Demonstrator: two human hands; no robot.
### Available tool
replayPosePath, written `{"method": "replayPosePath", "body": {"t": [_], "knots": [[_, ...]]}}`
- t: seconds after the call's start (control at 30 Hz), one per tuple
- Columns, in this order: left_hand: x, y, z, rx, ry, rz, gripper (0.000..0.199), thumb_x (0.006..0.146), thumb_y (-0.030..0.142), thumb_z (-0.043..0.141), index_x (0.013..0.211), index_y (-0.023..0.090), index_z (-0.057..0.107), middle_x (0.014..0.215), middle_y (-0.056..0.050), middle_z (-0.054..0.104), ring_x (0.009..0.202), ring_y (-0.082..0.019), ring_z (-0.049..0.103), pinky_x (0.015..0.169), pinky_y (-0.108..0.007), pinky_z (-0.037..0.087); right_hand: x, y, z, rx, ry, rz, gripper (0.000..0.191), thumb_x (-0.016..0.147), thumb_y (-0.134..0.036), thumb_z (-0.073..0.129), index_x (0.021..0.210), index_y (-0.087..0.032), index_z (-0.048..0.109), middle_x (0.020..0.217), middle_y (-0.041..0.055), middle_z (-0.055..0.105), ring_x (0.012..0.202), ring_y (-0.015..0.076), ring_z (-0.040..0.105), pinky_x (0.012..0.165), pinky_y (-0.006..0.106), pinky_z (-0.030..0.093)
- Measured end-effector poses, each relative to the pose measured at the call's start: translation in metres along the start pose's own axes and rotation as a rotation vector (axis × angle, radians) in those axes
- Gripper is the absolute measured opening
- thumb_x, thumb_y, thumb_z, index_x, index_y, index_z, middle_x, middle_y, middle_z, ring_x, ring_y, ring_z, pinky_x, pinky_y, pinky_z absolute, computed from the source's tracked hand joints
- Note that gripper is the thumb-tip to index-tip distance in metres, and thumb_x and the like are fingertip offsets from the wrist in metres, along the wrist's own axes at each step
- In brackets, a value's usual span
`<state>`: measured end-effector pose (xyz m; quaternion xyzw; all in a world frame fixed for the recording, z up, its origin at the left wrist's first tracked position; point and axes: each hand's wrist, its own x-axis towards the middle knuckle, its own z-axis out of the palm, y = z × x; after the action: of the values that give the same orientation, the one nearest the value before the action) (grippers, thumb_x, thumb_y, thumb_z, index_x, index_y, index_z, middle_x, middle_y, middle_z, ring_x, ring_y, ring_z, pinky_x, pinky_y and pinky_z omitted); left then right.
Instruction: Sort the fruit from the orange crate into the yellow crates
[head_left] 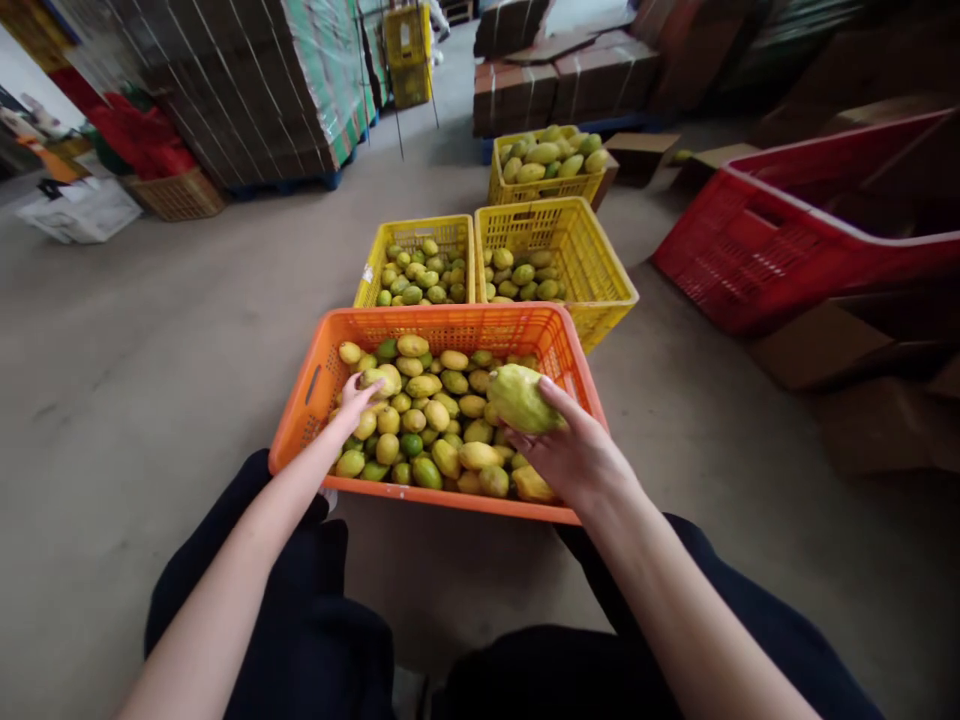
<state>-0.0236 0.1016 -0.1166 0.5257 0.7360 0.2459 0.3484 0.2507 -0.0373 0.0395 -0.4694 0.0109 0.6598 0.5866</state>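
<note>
An orange crate (pixel 442 318) in front of me holds many yellow and green lemons (pixel 424 385). Inside its left part, my left hand (pixel 355 398) has its fingers and thumb around a yellowish-green lemon (pixel 386 378), just above the other fruit. My right hand (pixel 574 450) is raised over the crate's right side. It grips a large, bumpy, pale green lemon (pixel 523 398), with the thumb on top and the other fingers partly hidden beneath.
Behind the orange crate stand two yellow crates (pixel 600 262) partly filled with lemons, and a fuller yellow crate (pixel 499 185) farther back. A large red crate (pixel 757 235) and open cardboard boxes (pixel 825 340) are on the right. Wrapped pallet stacks (pixel 217 90) stand at the back left.
</note>
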Motion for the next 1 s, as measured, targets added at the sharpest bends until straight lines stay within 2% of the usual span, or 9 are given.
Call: {"method": "replayPosePath", "body": {"t": [0.07,0.13,0.27,0.43,0.57,0.67,0.77,0.87,1.0], "knots": [[-0.017,0.022,-0.020,-0.218,-0.108,-0.017,0.038,0.098,0.043,0.045,0.128,0.020,0.052,0.124,-0.009,0.065,0.106,-0.021,0.066,0.086,-0.034,0.058,-0.005,0.005,0.008,0.005,-0.055,0.008,0.010,0.083,-0.024,0.064,0.089,-0.019,0.071,0.084,0.0039,0.077,0.069,0.0164,0.072,0.058,0.025,0.059],[-0.039,0.045,-0.039,-0.554,-0.246,-0.061,0.047,0.098,0.052,0.036,0.127,0.019,0.054,0.124,-0.010,0.065,0.108,-0.023,0.066,0.086,-0.034,0.060,-0.009,0.009,0.013,0.028,-0.123,0.007,0.011,0.084,-0.026,0.064,0.090,-0.020,0.070,0.084,0.0024,0.078,0.071,0.0169,0.073,0.062,0.027,0.061],[-0.091,0.080,-0.065,-1.058,-0.443,-0.107,0.057,0.092,0.062,0.043,0.123,0.017,0.058,0.117,-0.011,0.068,0.112,-0.024,0.065,0.085,-0.029,0.060,-0.013,0.017,0.019,0.032,-0.230,0.026,0.021,0.084,-0.037,0.063,0.094,-0.019,0.069,0.083,0.0038,0.078,0.071,0.0184,0.073,0.062,0.028,0.060],[-0.133,0.088,-0.071,-1.426,-0.533,-0.140,0.049,0.091,0.055,0.051,0.119,0.017,0.060,0.114,-0.011,0.069,0.112,-0.023,0.065,0.074,-0.024,0.061,-0.002,0.035,0.019,-0.069,-0.315,0.017,0.038,0.081,-0.056,0.062,0.092,-0.020,0.069,0.075,0.0035,0.074,0.059,0.0144,0.067,0.046,0.020,0.049],[-0.136,0.080,-0.070,-1.359,-0.520,-0.049,0.046,0.080,0.040,0.073,0.118,0.017,0.061,0.113,-0.011,0.068,0.105,-0.025,0.068,0.079,-0.029,0.061,0.013,0.047,0.014,-0.238,-0.371,-0.114,0.045,0.058,-0.054,0.083,0.087,-0.022,0.068,0.079,0.0036,0.074,0.066,0.0181,0.068,0.052,0.026,0.052],[-0.135,0.077,-0.072,-1.101,-0.339,0.187,0.060,0.062,0.024,0.087,0.117,0.020,0.063,0.118,-0.008,0.066,0.102,-0.024,0.068,0.082,-0.029,0.058,0.017,0.050,0.013,-0.367,-0.371,-0.277,0.055,0.044,-0.032,0.094,0.091,-0.023,0.065,0.086,0.0009,0.073,0.077,0.0193,0.068,0.067,0.029,0.056],[-0.138,0.074,-0.076,-0.893,-0.200,0.335,0.065,0.054,0.016,0.090,0.114,0.021,0.066,0.121,-0.008,0.064,0.101,-0.022,0.066,0.084,-0.027,0.056,0.015,0.054,0.015,-0.529,-0.365,-0.485,0.065,0.043,-0.023,0.094,0.099,-0.025,0.060,0.095,-0.0009,0.070,0.087,0.0195,0.067,0.077,0.031,0.055],[-0.142,0.069,-0.078,-0.811,-0.209,0.389,0.065,0.053,0.014,0.089,0.114,0.022,0.066,0.115,-0.007,0.067,0.100,-0.021,0.066,0.083,-0.026,0.056,0.013,0.059,0.018,-0.590,-0.349,-0.609,0.066,0.045,-0.025,0.093,0.100,-0.026,0.056,0.101,0.0001,0.067,0.093,0.0219,0.067,0.078,0.034,0.056],[-0.146,0.066,-0.074,-0.786,-0.233,0.423,0.064,0.053,0.012,0.088,0.113,0.022,0.068,0.117,-0.007,0.067,0.103,-0.022,0.065,0.081,-0.024,0.056,0.010,0.062,0.021,-0.605,-0.365,-0.670,0.066,0.045,-0.025,0.092,0.099,-0.026,0.055,0.105,0.0011,0.065,0.098,0.0228,0.065,0.080,0.034,0.057]]}}
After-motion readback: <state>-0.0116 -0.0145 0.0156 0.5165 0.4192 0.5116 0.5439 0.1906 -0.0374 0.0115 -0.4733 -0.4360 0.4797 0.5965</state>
